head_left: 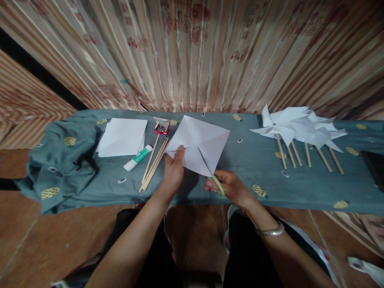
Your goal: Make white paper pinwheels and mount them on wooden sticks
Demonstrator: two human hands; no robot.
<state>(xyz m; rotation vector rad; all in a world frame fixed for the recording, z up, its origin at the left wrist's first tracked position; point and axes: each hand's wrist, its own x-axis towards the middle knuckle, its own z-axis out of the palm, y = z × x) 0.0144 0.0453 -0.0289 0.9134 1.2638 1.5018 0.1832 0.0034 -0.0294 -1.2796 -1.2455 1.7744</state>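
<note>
A square sheet of white paper [196, 138], creased along its diagonals, is held over the middle of the cloth. My left hand [174, 170] pinches its left side, thumb on top beside a slit running in from the left corner. My right hand [228, 185] is closed round the pale green handle of a pair of scissors [220, 186]. The scissors are at the sheet's near corner, where another slit runs toward the centre. Their blades are mostly hidden by the paper.
A stack of white paper squares [123, 137], a glue stick [138, 158], wooden sticks [154, 164] and a small red box of metal pins [161, 127] lie left. Several paper pinwheels [300, 124] on sticks lie right. A dark object [373, 166] sits at the right edge. Behind hangs a curtain [192, 56].
</note>
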